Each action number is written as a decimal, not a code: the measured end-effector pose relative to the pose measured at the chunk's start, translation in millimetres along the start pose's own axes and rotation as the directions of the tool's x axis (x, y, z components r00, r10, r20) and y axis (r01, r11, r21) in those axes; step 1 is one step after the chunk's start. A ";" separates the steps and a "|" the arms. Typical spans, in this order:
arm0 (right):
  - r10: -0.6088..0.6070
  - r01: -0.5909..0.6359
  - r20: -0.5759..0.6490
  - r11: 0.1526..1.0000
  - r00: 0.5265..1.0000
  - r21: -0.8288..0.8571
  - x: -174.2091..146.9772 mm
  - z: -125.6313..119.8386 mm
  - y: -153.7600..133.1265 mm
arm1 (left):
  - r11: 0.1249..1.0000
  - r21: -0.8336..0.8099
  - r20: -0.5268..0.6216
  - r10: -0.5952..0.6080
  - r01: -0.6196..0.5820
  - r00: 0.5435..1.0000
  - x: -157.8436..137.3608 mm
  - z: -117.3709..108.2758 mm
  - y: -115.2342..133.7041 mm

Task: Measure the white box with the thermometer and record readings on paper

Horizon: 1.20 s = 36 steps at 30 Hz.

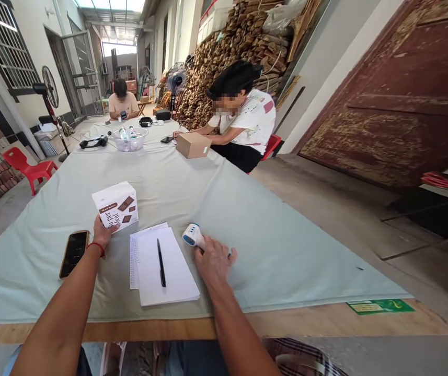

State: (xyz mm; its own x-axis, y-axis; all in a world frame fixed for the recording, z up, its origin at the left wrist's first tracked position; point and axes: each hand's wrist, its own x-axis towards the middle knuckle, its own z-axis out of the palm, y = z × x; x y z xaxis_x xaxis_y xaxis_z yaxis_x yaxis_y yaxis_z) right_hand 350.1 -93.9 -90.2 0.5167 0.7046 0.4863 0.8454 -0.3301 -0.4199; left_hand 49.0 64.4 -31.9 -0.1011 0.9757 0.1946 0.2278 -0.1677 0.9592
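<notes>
My left hand grips the near lower edge of a white snack box printed with brown chocolate pieces, standing on the cloth. My right hand lies over the handle of a white and blue infrared thermometer, its fingers closed round it and its head pointing away to the left. The hand hides most of the handle. Between my hands is a stack of white paper with a black pen on top; a sheet with handwriting shows at its left side. A phone lies left of my left wrist.
A light green cloth covers the long table. A cardboard box stands by a seated person at the right. Farther off are a clear plastic bowl, black headgear and another seated person.
</notes>
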 end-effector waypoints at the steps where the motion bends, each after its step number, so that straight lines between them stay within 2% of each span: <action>1: 0.000 0.000 -0.005 1.000 1.000 0.014 0.2 1.1 0.2 | 1.000 -0.010 -0.010 -0.020 0.020 1.000 -1.4 0.3 0.8; 3: 0.000 0.001 -0.020 0.998 1.000 0.059 1.1 3.9 0.8 | 0.998 -0.040 -0.027 -0.053 0.052 0.998 -6.7 -0.1 3.3; 7: 0.026 -0.008 -0.083 0.977 0.996 0.213 6.5 6.1 -0.9 | 0.995 -0.098 -0.019 -0.010 0.009 1.000 -28.5 -3.6 7.4; 10: 0.037 0.010 -0.097 0.898 0.995 0.440 8.7 -4.4 -11.3 | 0.999 -0.011 0.031 0.039 -0.039 0.999 -49.3 -6.2 5.7; 12: 0.042 -0.012 -0.034 0.783 0.999 0.622 6.2 -18.7 -26.5 | 0.989 0.115 0.040 0.085 -0.089 0.996 -59.4 -6.4 2.8; 15: 0.041 -0.201 0.215 0.564 0.976 0.801 -4.1 -42.6 -62.3 | 0.950 0.272 0.030 0.149 -0.151 0.988 -64.3 -4.3 -2.5; 18: -0.099 -0.372 0.424 0.331 0.900 0.867 -18.6 -53.6 -105.5 | 0.929 0.342 0.014 0.143 -0.140 0.990 -61.3 -2.0 -8.5; 19: -0.145 -0.426 0.474 0.274 0.868 0.862 -23.6 -52.6 -119.2 | 0.928 0.350 0.009 0.134 -0.128 0.991 -60.1 -1.7 -10.5; 21: -0.202 -0.538 0.577 0.217 0.792 0.814 -33.2 -44.3 -143.1 | 0.928 0.353 0.005 0.121 -0.115 0.993 -58.9 -1.7 -13.6; 22: -0.204 -0.570 0.604 0.204 0.770 0.796 -37.5 -38.1 -152.5 | 0.929 0.352 0.006 0.119 -0.114 0.993 -58.9 -1.9 -14.6; 24: -0.181 -0.595 0.626 0.200 0.759 0.779 -44.9 -24.3 -165.6 | 0.931 0.348 0.008 0.114 -0.109 0.993 -59.8 -2.7 -15.4; 28: -0.112 -0.569 0.606 0.245 0.788 0.785 -53.0 -4.0 -172.2 | 0.936 0.329 0.037 0.122 -0.127 0.992 -62.3 -3.9 -14.2; 30: -0.110 -0.556 0.598 0.268 0.794 0.787 -54.1 -0.2 -170.7 | 0.939 0.313 0.049 0.136 -0.144 0.990 -62.8 -4.0 -14.2; 36: -0.143 -0.563 0.619 0.298 0.772 0.771 -51.8 -1.7 -169.1 | 0.938 0.318 0.043 0.131 -0.138 0.990 -62.6 -3.0 -18.3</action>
State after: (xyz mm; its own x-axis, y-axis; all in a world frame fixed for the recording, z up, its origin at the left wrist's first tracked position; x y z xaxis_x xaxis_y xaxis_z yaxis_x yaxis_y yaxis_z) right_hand 180.7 -75.7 -43.1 0.1937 0.9803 -0.0391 -0.1430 -0.0112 -0.9897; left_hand 48.3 6.0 -61.1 -0.0288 0.9505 0.3093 0.5354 -0.2466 0.8078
